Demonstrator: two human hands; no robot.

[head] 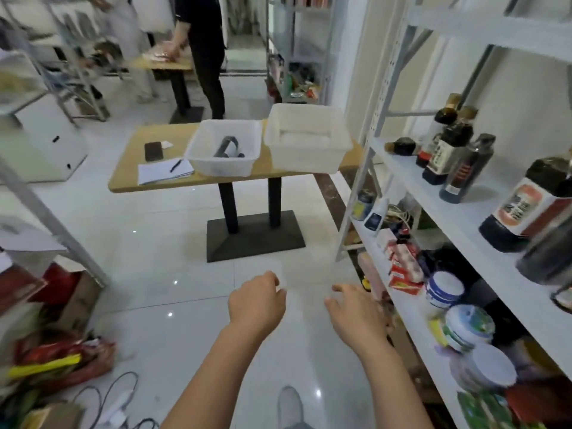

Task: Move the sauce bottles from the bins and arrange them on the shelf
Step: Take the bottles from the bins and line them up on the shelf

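Wooden table (130, 178) bears bins (305, 159); left hand (257, 305) and right hand (356, 311) empty, apparently loosely curled.

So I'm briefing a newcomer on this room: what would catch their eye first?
Likely the left hand and right hand, both empty, held out over the floor in front. Beyond them a left bin and right bin, both white, sit on the wooden table, and dark sauce bottles stand on the shelf at right.

two bins (225, 147) side by side on table (130, 168), shelf (458, 224) with bottles (448, 153) to the right
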